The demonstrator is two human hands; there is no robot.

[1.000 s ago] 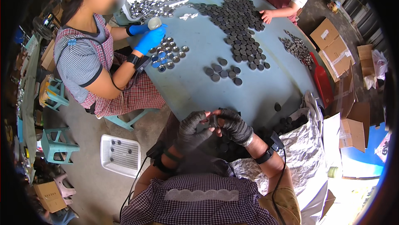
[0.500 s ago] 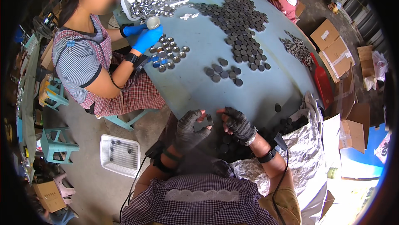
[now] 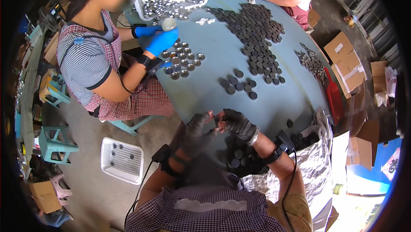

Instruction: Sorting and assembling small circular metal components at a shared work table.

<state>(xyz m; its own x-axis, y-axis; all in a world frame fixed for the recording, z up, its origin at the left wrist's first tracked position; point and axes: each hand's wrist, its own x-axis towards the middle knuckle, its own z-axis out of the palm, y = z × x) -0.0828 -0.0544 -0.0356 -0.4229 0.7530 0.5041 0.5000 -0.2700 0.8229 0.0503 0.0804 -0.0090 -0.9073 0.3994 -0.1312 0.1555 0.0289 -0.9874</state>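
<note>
My left hand [image 3: 198, 130], in a dark grey fingerless wrap, pinches a small dark round cap [image 3: 216, 122] over the near edge of the table. From the other side the bare fingertips of my right hand [image 3: 240, 125], wrapped the same way, close on that cap. The fingers hide much of it. Below my right hand lies a heap of similar black caps [image 3: 236, 162], partly in shadow by my lap. A few loose black caps [image 3: 238, 86] sit on the table beyond my hands.
A large spread of black caps [image 3: 257, 31] covers the far table. At left a blue-gloved person [image 3: 162, 41] holds a pale round cup near shiny open caps [image 3: 184, 56]. A silvery sack [image 3: 295, 159], red dustpan [image 3: 334, 95] and white floor basket [image 3: 122, 160] are around.
My right hand has moved left to meet my left hand, and its fingertips now close on the cap. The whole view has shifted slightly.
</note>
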